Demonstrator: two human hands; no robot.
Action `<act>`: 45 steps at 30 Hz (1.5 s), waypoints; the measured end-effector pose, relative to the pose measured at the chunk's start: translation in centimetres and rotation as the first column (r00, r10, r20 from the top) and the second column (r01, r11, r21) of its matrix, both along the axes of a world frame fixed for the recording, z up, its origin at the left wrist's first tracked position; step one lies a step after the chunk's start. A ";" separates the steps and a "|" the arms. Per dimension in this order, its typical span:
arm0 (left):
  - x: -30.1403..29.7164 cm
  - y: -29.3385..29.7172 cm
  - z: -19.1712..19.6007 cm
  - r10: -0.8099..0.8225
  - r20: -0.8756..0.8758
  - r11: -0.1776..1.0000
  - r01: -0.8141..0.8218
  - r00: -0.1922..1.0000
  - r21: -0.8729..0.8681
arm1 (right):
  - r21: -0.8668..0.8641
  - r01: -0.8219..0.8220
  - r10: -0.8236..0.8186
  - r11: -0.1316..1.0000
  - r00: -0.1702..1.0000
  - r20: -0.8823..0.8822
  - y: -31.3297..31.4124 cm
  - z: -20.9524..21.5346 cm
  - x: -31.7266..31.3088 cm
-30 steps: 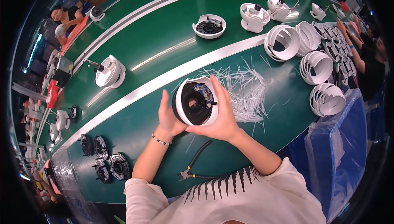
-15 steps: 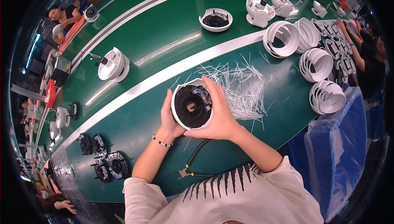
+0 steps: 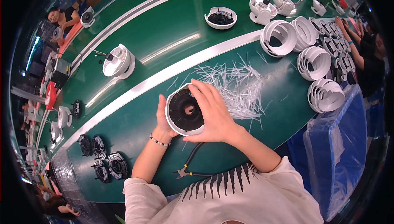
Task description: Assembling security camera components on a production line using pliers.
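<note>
Between both my hands, over the green table, is a round white housing (image 3: 169,114) with a black disc (image 3: 179,119) set inside it. My left hand (image 3: 162,121) grips its left side, thumb up along the rim. My right hand (image 3: 216,117) is closed round the right side, with fingers reaching across the disc's face. Those fingers mostly hide the small blue circuit board at the disc's edge. A hole shows in the disc's middle. Close below my hands lie cutting pliers (image 3: 184,170) with black handles and yellow marks, jaws apart.
Thin clear strips (image 3: 242,94) lie heaped beyond my right hand. Stacked white rings (image 3: 314,64) stand at the right, above a blue plastic-lined bin (image 3: 336,150). Several black discs (image 3: 117,165) lie at left. Beyond the metal rail, a green conveyor (image 3: 172,35) carries white housings (image 3: 119,62).
The housing has shifted slightly left and turned in my hands. My right fingers have slid over the circuit board. Parts on the conveyor have moved a little to the right.
</note>
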State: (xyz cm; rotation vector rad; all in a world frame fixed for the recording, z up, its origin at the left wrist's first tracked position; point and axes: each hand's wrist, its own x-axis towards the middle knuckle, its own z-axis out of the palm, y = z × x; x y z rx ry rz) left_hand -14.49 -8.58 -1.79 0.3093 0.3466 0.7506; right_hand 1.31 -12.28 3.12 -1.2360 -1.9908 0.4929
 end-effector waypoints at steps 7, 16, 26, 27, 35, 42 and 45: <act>1.5 -0.3 1.9 0.108 -0.020 0.989 -0.105 0.994 0.104 | 0.097 0.200 -0.196 0.975 0.979 -0.051 -0.4 -1.3 -1.0; 0.8 1.7 1.6 0.140 -0.058 0.990 -0.139 0.988 0.015 | 0.337 0.117 -0.138 0.934 0.990 0.040 -0.1 -3.0 0.4; -0.3 2.8 -0.7 0.095 -0.333 0.989 -0.052 0.938 0.137 | 0.423 -0.090 0.071 0.902 0.996 0.060 0.5 -2.3 2.1; 0.1 3.4 -0.8 0.097 -0.352 0.992 -0.061 0.931 0.112 | 0.392 -0.060 0.026 0.918 0.995 0.093 0.7 -2.4 2.2; 0.0 14.6 -0.2 0.334 -0.387 0.942 -0.311 0.859 0.123 | -0.059 -0.352 0.357 0.934 0.921 0.158 -5.7 -2.2 0.5; 1.7 20.7 -2.6 0.542 -0.384 0.833 -0.540 0.748 0.124 | -0.392 -0.485 0.614 0.782 0.707 0.351 -8.1 -2.0 -0.2; 1.6 22.0 -4.7 0.653 -0.324 0.741 -0.666 0.685 0.085 | -0.421 -0.516 0.663 0.746 0.635 0.396 -8.2 -1.8 -0.7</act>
